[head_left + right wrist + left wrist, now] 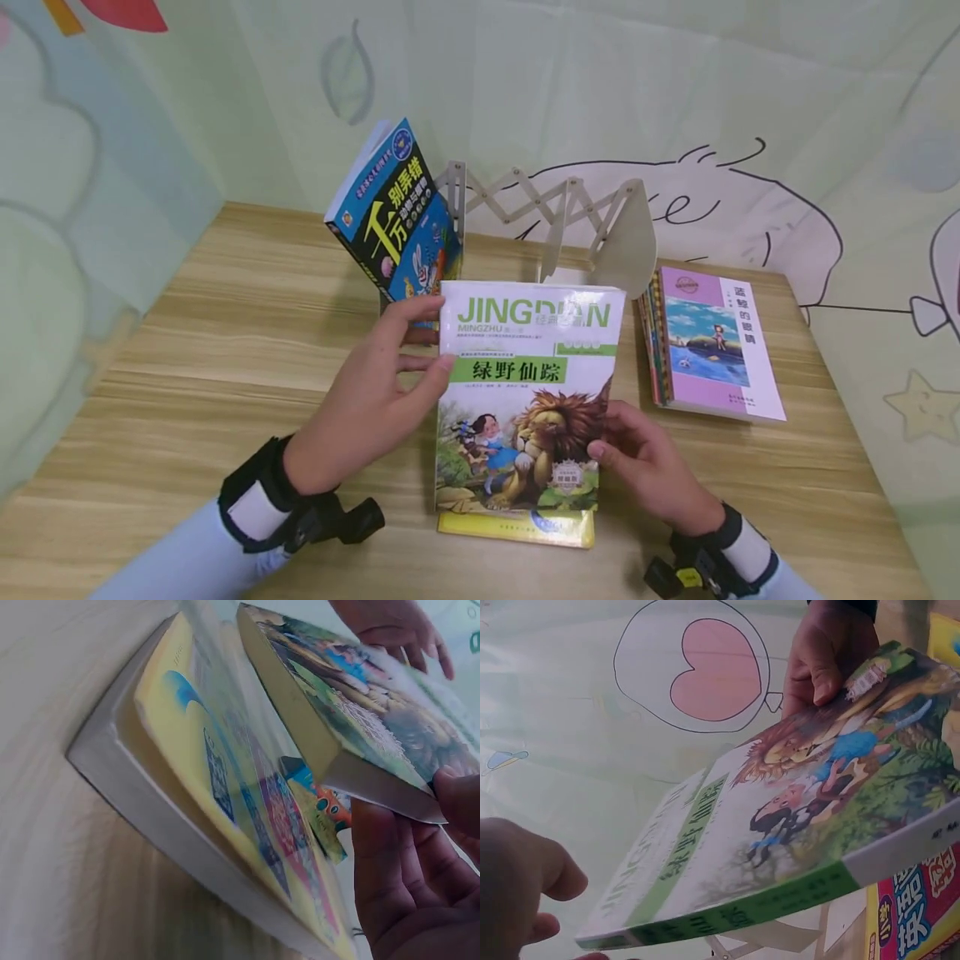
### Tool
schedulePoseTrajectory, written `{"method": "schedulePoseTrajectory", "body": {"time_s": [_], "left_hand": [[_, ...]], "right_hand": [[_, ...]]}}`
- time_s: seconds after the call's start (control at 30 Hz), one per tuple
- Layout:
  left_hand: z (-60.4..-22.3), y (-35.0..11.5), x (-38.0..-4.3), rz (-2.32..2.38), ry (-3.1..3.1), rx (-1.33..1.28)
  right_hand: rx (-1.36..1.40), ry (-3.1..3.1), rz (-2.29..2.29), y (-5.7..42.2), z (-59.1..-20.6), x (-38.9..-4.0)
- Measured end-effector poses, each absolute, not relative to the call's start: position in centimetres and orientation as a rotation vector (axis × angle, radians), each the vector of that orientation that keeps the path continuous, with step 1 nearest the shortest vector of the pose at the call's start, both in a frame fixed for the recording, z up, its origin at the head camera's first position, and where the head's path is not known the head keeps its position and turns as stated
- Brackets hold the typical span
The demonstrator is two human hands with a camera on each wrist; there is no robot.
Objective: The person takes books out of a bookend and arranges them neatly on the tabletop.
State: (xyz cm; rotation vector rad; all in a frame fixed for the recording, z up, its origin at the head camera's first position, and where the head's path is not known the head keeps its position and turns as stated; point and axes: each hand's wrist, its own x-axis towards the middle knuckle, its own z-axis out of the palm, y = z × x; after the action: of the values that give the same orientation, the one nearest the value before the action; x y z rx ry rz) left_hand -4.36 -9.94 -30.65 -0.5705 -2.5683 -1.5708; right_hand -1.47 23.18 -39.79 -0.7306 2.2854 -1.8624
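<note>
A white and green paperback book (525,400), with a girl and a lion on its cover, is held tilted above the table. My right hand (656,467) pinches its right edge; in the right wrist view the thumb (459,799) lies on the cover and the fingers are underneath. By the upper left edge is my left hand (375,396), fingers loosely bent; the left wrist view shows a gap between its thumb (562,874) and the book. Underneath, a thick yellow book (172,712) lies on the table, mostly hidden from the head view.
A blue and black book (405,225) leans at the left end of a folding metal bookend rack (555,204). To the right, a stack of books with a pink cover (757,367) lies on the wooden table (247,300). A printed cloth wall (480,83) stands behind.
</note>
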Motion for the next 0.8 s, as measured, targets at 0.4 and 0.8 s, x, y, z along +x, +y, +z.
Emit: {"method": "schedulePoseTrajectory", "body": {"time_s": [0.4,0.8], "left_hand": [[-31.5,-10.6,-5.0,-1.388,-2.638,-0.534],[-31.7,-10.7,-5.0,-1.399,-2.68,-0.5]], "right_hand": [[-0.472,2.01,-1.854,24.5,-40.8,-0.9],[-0.235,2.153,-1.531,24.4,-41.0,-0.3]]}}
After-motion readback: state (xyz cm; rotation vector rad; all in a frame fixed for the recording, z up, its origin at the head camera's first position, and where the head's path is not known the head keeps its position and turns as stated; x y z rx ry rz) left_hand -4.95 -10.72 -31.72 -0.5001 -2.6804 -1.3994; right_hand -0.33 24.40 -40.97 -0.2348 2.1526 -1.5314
